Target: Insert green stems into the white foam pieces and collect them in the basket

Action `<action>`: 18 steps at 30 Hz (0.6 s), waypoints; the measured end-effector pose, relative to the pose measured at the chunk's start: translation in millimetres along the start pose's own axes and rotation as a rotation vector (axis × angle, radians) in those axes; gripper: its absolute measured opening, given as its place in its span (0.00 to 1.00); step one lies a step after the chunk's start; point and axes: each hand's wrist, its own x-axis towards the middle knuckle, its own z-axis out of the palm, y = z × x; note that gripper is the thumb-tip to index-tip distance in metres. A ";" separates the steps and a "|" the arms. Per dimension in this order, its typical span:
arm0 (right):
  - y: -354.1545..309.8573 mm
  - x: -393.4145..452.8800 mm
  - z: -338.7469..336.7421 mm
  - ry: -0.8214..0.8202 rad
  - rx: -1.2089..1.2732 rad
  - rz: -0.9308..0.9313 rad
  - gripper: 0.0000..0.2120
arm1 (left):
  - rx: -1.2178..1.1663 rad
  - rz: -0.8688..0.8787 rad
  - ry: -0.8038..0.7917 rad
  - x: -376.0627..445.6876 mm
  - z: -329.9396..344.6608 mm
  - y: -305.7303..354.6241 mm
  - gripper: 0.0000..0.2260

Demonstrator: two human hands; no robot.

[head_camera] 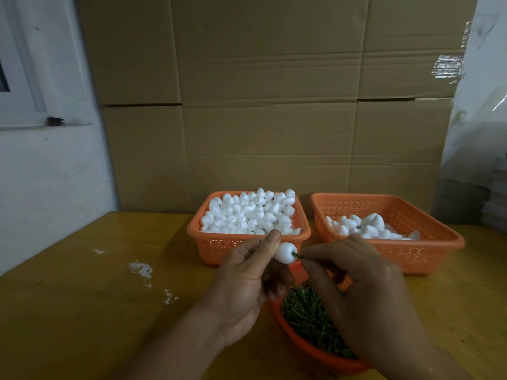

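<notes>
My left hand (244, 281) pinches a white foam piece (285, 252) between thumb and fingers, above the table's middle. My right hand (356, 292) pinches a short green stem (296, 255) whose tip touches the end of that foam piece. Just below both hands lies an orange bowl (310, 349) filled with green stems (304, 311). Behind stand two orange baskets: the left basket (219, 242) is heaped with plain white foam pieces (247, 212), and the right basket (439, 242) holds fewer foam pieces (370, 226).
White foam crumbs (142, 270) are scattered on the yellow-brown table (96, 297) to the left. Large cardboard boxes (274, 105) form a wall right behind the baskets. A white wall with a window frame is at left, plastic-wrapped goods at right.
</notes>
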 end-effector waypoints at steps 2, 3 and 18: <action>0.6 0.4 0.2 -0.002 -0.021 -0.015 0.08 | 0.010 0.005 -0.003 0.0 0.2 -0.8 0.14; 0.5 0.5 0.3 0.000 -0.028 -0.023 0.07 | 0.012 0.008 -0.004 -0.2 0.2 -1.2 0.14; -2.2 -0.5 3.3 0.018 -0.039 -0.026 0.05 | 0.026 0.087 0.030 -0.5 3.1 -2.5 0.14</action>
